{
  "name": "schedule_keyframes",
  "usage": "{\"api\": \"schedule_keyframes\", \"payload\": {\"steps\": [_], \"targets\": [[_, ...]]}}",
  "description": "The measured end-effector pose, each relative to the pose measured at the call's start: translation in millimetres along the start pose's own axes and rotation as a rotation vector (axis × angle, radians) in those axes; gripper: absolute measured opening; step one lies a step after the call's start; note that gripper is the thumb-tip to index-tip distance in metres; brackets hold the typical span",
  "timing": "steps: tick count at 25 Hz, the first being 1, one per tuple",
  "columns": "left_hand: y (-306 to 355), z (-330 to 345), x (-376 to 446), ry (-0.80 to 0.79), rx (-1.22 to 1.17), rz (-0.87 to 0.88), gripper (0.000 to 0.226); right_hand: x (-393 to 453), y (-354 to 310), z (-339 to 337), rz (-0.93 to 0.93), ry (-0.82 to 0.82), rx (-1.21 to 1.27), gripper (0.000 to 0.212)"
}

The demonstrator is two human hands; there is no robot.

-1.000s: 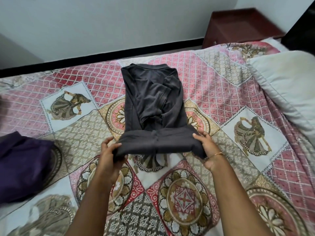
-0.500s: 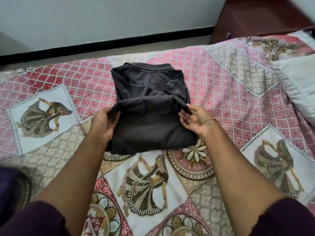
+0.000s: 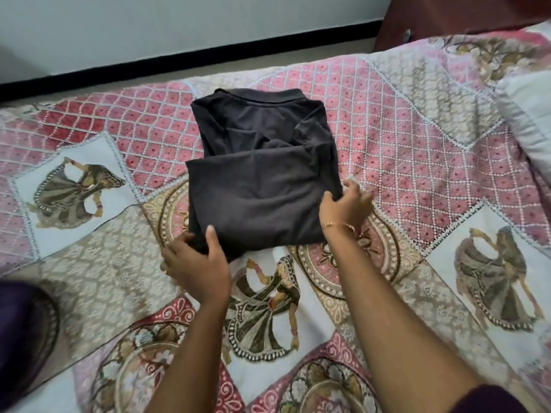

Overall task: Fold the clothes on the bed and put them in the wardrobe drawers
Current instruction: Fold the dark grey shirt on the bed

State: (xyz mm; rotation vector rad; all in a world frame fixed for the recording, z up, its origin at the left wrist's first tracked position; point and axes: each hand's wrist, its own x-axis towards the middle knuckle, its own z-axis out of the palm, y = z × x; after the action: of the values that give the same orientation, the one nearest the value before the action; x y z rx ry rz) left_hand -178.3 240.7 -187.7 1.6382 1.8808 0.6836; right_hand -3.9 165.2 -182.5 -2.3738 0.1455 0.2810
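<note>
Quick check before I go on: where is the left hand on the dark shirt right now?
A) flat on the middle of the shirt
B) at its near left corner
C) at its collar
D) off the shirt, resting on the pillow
B: the left hand grips the near left corner of the dark shirt, thumb on top; the collar lies at the far edge, untouched.

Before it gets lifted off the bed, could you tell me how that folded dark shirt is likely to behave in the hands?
The dark shirt will probably be floppy: it is thin, creased cloth, so the loose fold may fall open unless supported underneath. It looks light. The left hand grips its near corner and the right hand touches its right edge; lifting from both sides should keep it together.
</note>
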Motion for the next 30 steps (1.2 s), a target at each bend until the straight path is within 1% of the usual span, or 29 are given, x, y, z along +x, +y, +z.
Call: {"api": "schedule_keyframes", "payload": {"steps": [1, 3, 5, 7, 9, 11, 12, 13, 15, 17, 18, 19, 20, 21, 22, 24, 25, 27, 28, 30], "targets": [[-6.9, -0.8, -3.7, -0.034, -0.064, -0.047, 0.037, -11.4, 10.5, -5.3, -0.029, 0.041, -0.071, 0.041], [-18.3, -2.7, -1.9, -0.094, -0.239, -0.091, 0.030, -30.3, 29.5, -12.8, -0.015, 0.022, -0.052, 0.040], [-23.6, -7.7, 0.4, -0.211, -0.310, -0.032, 0.027, -38.7, 41.2, -15.7, -0.040, -0.018, 0.027, 0.036], [-22.6, -13.2, 1.6, -0.297, -0.250, 0.088, 0.030, -39.0, 43.4, -17.4, -0.070, 0.007, 0.141, 0.026], [-19.4, -16.9, 5.0, -0.264, -0.198, 0.192, 0.024, -38.2, 41.8, -20.7, -0.049, 0.026, 0.228, 0.019], [-16.5, -18.2, 9.5, -0.177, -0.165, 0.262, 0.016, -36.2, 40.6, -24.3, 0.012, -0.004, 0.327, 0.017], [-15.3, -18.3, 10.5, -0.130, -0.170, 0.240, 0.014, -35.3, 40.4, -27.5, 0.046, -0.024, 0.388, 0.016], [-13.2, -18.5, 11.0, -0.083, -0.211, 0.160, 0.013, -32.4, 42.0, -28.9, 0.094, -0.026, 0.447, 0.016], [-8.0, -18.0, 12.4, -0.031, -0.375, -0.088, 0.015, -26.8, 45.5, -28.4, 0.225, 0.002, 0.482, 0.016], [-4.6, -14.9, 16.0, -0.089, -0.564, -0.315, 0.017, -25.3, 44.8, -25.2, 0.315, -0.005, 0.461, 0.019], [-3.1, -12.8, 17.5, -0.140, -0.631, -0.398, 0.020, -22.8, 44.4, -23.4, 0.342, -0.025, 0.453, 0.021], [-2.7, -10.7, 18.3, -0.189, -0.631, -0.433, 0.024, -21.8, 42.5, -22.3, 0.364, -0.051, 0.448, 0.023], [-2.4, -9.3, 18.0, -0.229, -0.580, -0.409, 0.025, -21.2, 39.0, -22.8, 0.377, -0.079, 0.440, 0.025], [-1.6, -9.5, 17.4, -0.266, -0.518, -0.343, 0.025, -20.4, 36.9, -22.8, 0.361, -0.088, 0.428, 0.027], [-0.3, -10.9, 15.9, -0.304, -0.470, -0.262, 0.025, -19.7, 35.0, -23.9, 0.318, -0.093, 0.397, 0.028], [2.8, -14.9, 14.8, -0.404, -0.392, -0.146, 0.029, -21.0, 29.5, -28.0, 0.220, -0.147, 0.316, 0.038], [5.4, -17.9, 13.2, -0.457, -0.410, -0.150, 0.027, -21.6, 27.9, -29.6, 0.174, -0.188, 0.279, 0.043], [11.1, -29.4, 10.7, -0.527, -0.559, -0.247, 0.024, -24.3, 28.8, -32.0, 0.125, -0.261, 0.272, 0.040], [15.1, -34.3, 8.3, -0.538, -0.645, -0.294, 0.023, -26.2, 27.8, -35.2, 0.146, -0.284, 0.315, 0.035], [19.9, -47.7, 1.5, -0.511, -0.741, -0.305, 0.019, -39.1, 26.1, -45.8, 0.187, -0.275, 0.437, 0.029]]}}
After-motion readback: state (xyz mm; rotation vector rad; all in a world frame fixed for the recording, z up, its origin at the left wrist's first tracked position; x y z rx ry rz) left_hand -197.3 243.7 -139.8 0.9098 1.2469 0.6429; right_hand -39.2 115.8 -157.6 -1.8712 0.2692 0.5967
